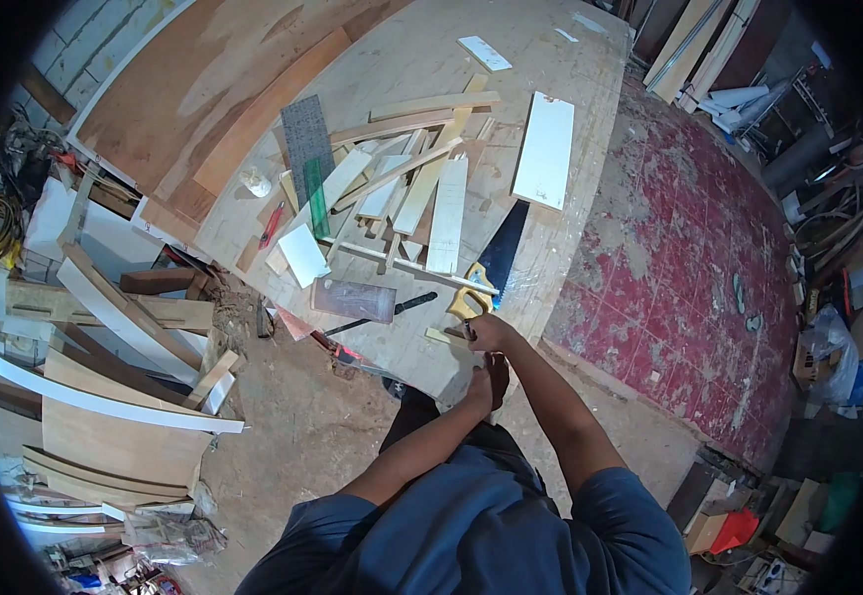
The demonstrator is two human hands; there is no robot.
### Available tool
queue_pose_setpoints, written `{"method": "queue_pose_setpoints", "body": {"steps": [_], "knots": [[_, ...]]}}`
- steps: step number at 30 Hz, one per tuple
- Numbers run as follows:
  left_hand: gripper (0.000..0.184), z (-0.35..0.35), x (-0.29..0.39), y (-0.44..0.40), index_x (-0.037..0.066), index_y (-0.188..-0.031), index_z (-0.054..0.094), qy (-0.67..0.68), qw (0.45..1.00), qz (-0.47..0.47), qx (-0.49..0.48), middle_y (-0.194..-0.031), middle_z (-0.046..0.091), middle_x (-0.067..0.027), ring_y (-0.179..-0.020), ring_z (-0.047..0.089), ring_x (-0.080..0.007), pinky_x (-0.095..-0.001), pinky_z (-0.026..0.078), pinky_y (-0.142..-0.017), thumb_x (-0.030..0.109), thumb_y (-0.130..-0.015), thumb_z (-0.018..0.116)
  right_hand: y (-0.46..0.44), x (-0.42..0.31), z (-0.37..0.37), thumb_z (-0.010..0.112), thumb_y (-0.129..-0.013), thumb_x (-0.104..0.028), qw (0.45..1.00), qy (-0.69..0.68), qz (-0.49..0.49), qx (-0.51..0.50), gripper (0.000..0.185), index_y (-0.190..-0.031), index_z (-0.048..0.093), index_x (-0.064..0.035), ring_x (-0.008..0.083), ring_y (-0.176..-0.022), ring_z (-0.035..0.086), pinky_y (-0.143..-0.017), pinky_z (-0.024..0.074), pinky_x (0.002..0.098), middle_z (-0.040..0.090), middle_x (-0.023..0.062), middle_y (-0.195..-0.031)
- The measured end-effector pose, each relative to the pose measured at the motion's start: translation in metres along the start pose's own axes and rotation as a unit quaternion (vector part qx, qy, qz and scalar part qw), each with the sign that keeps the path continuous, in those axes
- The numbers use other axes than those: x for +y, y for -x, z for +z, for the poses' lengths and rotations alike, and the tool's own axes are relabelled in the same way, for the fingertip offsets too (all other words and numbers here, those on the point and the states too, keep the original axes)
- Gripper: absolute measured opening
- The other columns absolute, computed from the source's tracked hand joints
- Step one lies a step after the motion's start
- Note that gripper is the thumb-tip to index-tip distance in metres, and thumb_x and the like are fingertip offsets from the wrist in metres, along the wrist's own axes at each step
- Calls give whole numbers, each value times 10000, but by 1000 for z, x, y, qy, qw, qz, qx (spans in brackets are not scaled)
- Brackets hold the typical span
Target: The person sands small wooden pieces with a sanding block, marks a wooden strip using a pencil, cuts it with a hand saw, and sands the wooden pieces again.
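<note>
My right hand (490, 334) is closed at the near edge of the workbench (560, 258), just below the yellow handle of a handsaw (470, 297). A small dark bit shows at its fingertips, too small to name. A short pale wood strip (446, 338) lies against these fingers. My left hand (494, 381) is lower, close to my body at the bench edge, with its fingers curled in; what they hold, if anything, is hidden. The saw's dark blade (507, 243) lies flat on the bench, pointing away toward a white board (545, 149).
Several wood strips and white offcuts (448, 213) are heaped mid-bench, with a green ruler (314, 198) and a grey textured strip (307, 139). A red-handled tool (272, 225) lies left. A brown block (353, 299) and black bar (382, 311) lie nearer. Curved panels (124, 327) stand left.
</note>
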State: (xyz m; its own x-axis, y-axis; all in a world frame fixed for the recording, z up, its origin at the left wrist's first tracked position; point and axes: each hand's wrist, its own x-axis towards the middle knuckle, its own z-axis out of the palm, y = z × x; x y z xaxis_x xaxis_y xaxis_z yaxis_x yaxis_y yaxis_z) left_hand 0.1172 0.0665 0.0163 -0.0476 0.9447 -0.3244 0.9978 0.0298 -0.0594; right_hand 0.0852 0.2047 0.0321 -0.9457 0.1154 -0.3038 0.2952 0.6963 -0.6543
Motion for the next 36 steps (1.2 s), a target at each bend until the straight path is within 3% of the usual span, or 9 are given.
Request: {"method": "queue_pose_setpoints", "body": {"steps": [3,7,9,12,16,18,21,26,36], "knots": [[523,-11,1,6,35,-1219,537,49,998,-42,-20,-1316,427,-157,-1230,446,-350,-432,529,-728,251,-759,659,-2,-2,-1,721,-591,-226,1000,8,8,-20,291,-772,643,-11,338,-776,653,-701,525,403,657,189,-786],[505,75,22,-29,34,-1216,542,34,994,-86,61,-1315,431,-156,-1233,443,-349,-424,527,-721,240,-767,649,0,-3,-2,688,-620,-240,998,50,-26,6,277,-777,640,-18,341,-753,646,-694,520,415,651,184,-766],[482,64,20,-27,31,-1219,539,-10,998,-51,38,-1294,454,-158,-1229,446,-349,-421,526,-722,223,-786,626,-1,-2,-3,668,-643,-261,996,64,-49,31,274,-773,636,-21,339,-730,642,-679,517,416,644,181,-743],[430,37,12,-15,33,-1197,559,-128,992,-10,5,-1271,477,-157,-1211,460,-347,-417,530,-713,203,-805,605,-4,-1,-15,642,-670,-273,992,77,16,98,252,-757,629,-37,343,-728,634,-665,509,428,634,181,-731],[392,9,2,-1,38,-1161,588,-22,999,-1,46,-1240,497,-157,-1194,473,-340,-412,534,-694,200,-805,606,0,-5,-22,634,-669,-273,989,74,63,108,211,-729,620,-71,335,-718,630,-640,498,427,634,153,-731],[406,-3,2,-1,42,-1155,594,38,998,-32,-25,-1236,491,-158,-1196,474,-338,-408,538,-687,206,-785,627,1,-5,-15,646,-651,-281,996,46,14,76,225,-729,622,-71,325,-719,635,-641,498,425,635,152,-732],[435,-1,3,-2,36,-1169,584,73,996,-57,-12,-1235,485,-161,-1205,469,-338,-414,542,-705,207,-773,642,1,-8,-7,660,-634,-293,997,64,26,40,259,-735,632,-56,335,-728,638,-664,508,428,643,165,-743],[432,17,1,-6,28,-1165,588,35,999,-8,7,-1276,461,-181,-1221,457,-351,-425,546,-721,213,-778,641,0,-6,0,671,-635,-314,996,79,40,-7,301,-748,633,-38,351,-749,637,-688,512,439,646,181,-763],[452,18,-1,-3,15,-1159,594,18,999,18,40,-1308,437,-215,-1204,472,-361,-415,554,-704,217,-758,646,-1,3,10,662,-672,-271,996,61,30,56,297,-804,610,-9,372,-785,630,-712,504,452,636,205,-786]]}}
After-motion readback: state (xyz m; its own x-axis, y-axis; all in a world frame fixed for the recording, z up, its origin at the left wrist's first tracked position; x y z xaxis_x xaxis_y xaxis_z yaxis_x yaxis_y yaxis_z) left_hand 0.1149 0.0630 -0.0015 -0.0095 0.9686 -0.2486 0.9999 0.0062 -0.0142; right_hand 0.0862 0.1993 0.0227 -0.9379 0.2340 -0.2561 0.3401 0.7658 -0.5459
